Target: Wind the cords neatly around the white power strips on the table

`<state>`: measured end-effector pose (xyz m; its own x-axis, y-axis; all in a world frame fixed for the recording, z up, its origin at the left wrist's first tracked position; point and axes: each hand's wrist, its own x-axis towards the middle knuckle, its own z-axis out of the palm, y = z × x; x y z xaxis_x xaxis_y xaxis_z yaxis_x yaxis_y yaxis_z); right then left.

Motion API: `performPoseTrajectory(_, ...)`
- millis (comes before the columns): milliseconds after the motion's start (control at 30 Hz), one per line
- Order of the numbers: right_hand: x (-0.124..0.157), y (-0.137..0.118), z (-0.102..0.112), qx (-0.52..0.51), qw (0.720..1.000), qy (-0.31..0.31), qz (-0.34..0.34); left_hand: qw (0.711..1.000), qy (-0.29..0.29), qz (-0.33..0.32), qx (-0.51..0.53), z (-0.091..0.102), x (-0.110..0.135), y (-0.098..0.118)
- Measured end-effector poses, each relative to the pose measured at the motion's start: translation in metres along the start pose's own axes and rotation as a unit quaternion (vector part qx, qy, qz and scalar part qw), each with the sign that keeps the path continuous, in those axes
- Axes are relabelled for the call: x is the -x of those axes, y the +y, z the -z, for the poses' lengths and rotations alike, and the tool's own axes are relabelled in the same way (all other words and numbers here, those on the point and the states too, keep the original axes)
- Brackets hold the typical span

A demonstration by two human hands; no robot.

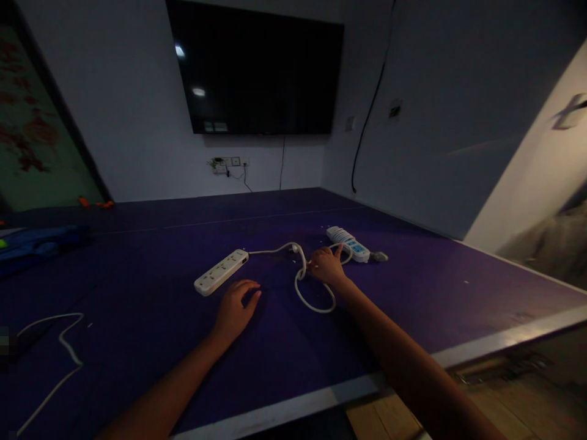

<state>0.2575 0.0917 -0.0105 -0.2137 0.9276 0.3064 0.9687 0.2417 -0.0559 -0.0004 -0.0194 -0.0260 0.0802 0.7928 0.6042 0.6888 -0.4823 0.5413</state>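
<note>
A white power strip [221, 272] lies flat on the purple tabletop [275, 354]. From its far end a white cord [315, 310] runs right and loops into a loose, knot-like tangle. My right hand [326, 265] is closed on this cord beside the tangle; the fingertips are partly hidden. Near the strip's right side rests my left hand [236, 307], fingers curved, thumb apart, holding nothing. Just beyond my right hand sits a second power strip [359, 249] with blue sockets, its own cord wound around one end. A grey plug [380, 256] lies at its near end.
Left of my arm, another thin white cord [68, 348] lies on the table. Blue cloth [41, 241] is at the far left, with small orange items [105, 204] behind. A dark television [261, 73] hangs above wall sockets [229, 163]. The table's pale edge [293, 403] runs nearby.
</note>
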Motion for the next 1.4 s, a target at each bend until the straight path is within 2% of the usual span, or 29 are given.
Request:
performPoseTrajectory(167, 0.001, -0.001, 0.0, 0.006, 1.0, 0.003, -0.001, 1.0, -0.02, -0.016, -0.001, 0.0, 0.001, 0.007)
performPoseTrajectory(267, 0.001, -0.003, 0.0, 0.009, 1.0, 0.012, -0.005, 0.999, -0.041, -0.021, -0.007, -0.003, -0.008, 0.018)
performPoseTrajectory(400, 0.0, -0.004, -0.001, 0.007, 0.999, 0.03, -0.018, 0.988, -0.14, -0.01, -0.067, -0.021, -0.035, 0.044)
performPoseTrajectory(500, -0.001, -0.003, -0.003, -0.001, 0.998, 0.043, -0.038, 0.98, -0.177, 0.035, -0.082, -0.042, -0.058, 0.065)
performPoseTrajectory(600, -0.001, -0.001, -0.004, -0.009, 0.997, 0.052, -0.053, 0.982, -0.178, 0.046, -0.054, -0.061, -0.078, 0.077)
performPoseTrajectory(700, -0.001, 0.0, -0.005, -0.018, 0.997, 0.057, -0.058, 0.985, -0.164, 0.055, 0.005, -0.068, -0.098, 0.079)
performPoseTrajectory(867, -0.004, 0.001, -0.005, -0.023, 0.994, 0.07, -0.082, 0.975, -0.12, 0.104, 0.153, -0.053, -0.13, 0.075)
performPoseTrajectory(967, -0.006, 0.004, -0.005, -0.022, 0.991, 0.078, -0.106, 0.958, -0.067, 0.126, 0.25, -0.033, -0.142, 0.076)
performPoseTrajectory(1067, -0.007, 0.007, -0.006, -0.019, 0.988, 0.079, -0.133, 0.937, 0.0, 0.14, 0.32, -0.005, -0.149, 0.075)
performPoseTrajectory(1100, -0.007, 0.009, -0.007, -0.017, 0.987, 0.079, -0.142, 0.926, 0.033, 0.146, 0.346, 0.006, -0.15, 0.075)
performPoseTrajectory(1167, -0.007, 0.012, -0.008, -0.013, 0.984, 0.077, -0.163, 0.85, 0.146, 0.174, 0.475, 0.031, -0.152, 0.073)
performPoseTrajectory(1267, -0.007, 0.017, -0.009, -0.007, 0.979, 0.074, -0.19, 0.754, 0.266, 0.194, 0.568, 0.068, -0.153, 0.067)
performPoseTrajectory(1333, -0.008, 0.019, -0.01, -0.003, 0.977, 0.072, -0.202, 0.699, 0.315, 0.219, 0.603, 0.089, -0.152, 0.06)
performPoseTrajectory(1400, -0.009, 0.021, -0.01, 0.0, 0.975, 0.07, -0.209, 0.67, 0.335, 0.225, 0.623, 0.106, -0.15, 0.049)
